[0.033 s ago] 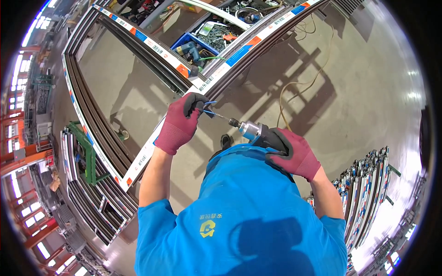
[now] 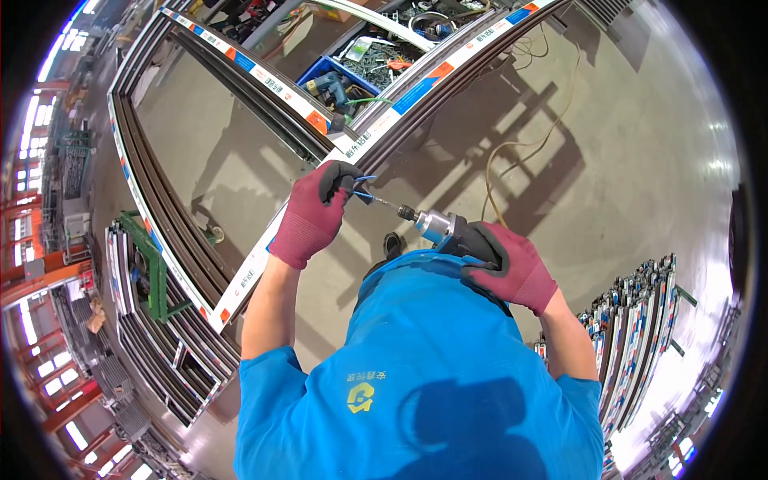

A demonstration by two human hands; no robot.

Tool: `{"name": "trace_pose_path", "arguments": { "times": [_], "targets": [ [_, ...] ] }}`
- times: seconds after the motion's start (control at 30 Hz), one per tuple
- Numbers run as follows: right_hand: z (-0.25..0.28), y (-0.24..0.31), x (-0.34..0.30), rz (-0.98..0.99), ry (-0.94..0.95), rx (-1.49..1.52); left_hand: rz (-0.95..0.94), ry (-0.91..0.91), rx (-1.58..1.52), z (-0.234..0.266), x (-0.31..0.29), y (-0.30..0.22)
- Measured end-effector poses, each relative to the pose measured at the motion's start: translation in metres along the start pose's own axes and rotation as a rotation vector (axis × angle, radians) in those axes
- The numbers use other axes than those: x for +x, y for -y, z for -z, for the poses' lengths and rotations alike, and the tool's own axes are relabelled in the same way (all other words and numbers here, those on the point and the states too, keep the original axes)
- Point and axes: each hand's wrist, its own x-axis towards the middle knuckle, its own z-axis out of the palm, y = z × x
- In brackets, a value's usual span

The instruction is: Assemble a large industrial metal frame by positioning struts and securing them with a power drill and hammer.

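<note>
My left hand (image 2: pixel 314 210), in a maroon glove with black fingers, is closed over the edge of a white-and-dark metal frame (image 2: pixel 250 270). Its fingers pinch a small dark piece with blue edges (image 2: pixel 365 195). Gripped in my right hand (image 2: pixel 512 268), gloved the same way, is a power drill (image 2: pixel 436 227) with a silver-and-blue body and a black chuck. The drill's thin bit (image 2: pixel 386 203) points left, its tip at or very near the small piece; contact cannot be made out. My right fingers hide the drill's handle.
A blue bin (image 2: pixel 352 74) beyond the frame holds screws and another power tool (image 2: pixel 330 88). A tan hose (image 2: pixel 516 146) trails over the floor near my right hand. Stacked profiles stand at the right (image 2: pixel 636 336) and lie by a green stand (image 2: pixel 152 268) at the left.
</note>
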Motion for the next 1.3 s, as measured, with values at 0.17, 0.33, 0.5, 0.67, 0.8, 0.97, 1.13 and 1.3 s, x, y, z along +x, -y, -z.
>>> {"name": "trace_pose_path", "arguments": {
  "times": [0.17,0.33,0.5,0.67,0.8,0.97,1.13,1.3],
  "targets": [
    [-0.003,-0.001,-0.003,0.001,-0.010,-0.026,-0.010,-0.008,0.034,-0.001,-0.003,0.004],
    [-0.005,-0.001,-0.005,0.012,-0.016,-0.039,0.043,0.017,-0.026,0.001,-0.007,0.001],
    [-0.007,0.001,-0.007,0.005,-0.009,-0.026,0.003,-0.003,0.020,0.001,-0.008,0.002],
    [-0.009,0.001,-0.008,-0.011,-0.012,-0.026,-0.005,-0.004,0.057,-0.001,-0.009,0.000],
    [-0.012,-0.001,-0.009,-0.015,-0.024,-0.036,-0.009,0.006,0.068,-0.001,-0.009,0.004],
    [-0.015,-0.003,-0.009,-0.025,-0.012,-0.010,0.003,0.005,0.044,-0.001,-0.011,0.009],
    [-0.015,-0.007,-0.010,-0.041,0.009,-0.018,0.111,0.071,0.034,0.001,-0.011,0.005],
    [-0.014,-0.005,-0.011,-0.012,0.006,-0.069,0.121,0.137,0.027,0.003,-0.008,-0.002]
  ]
}}
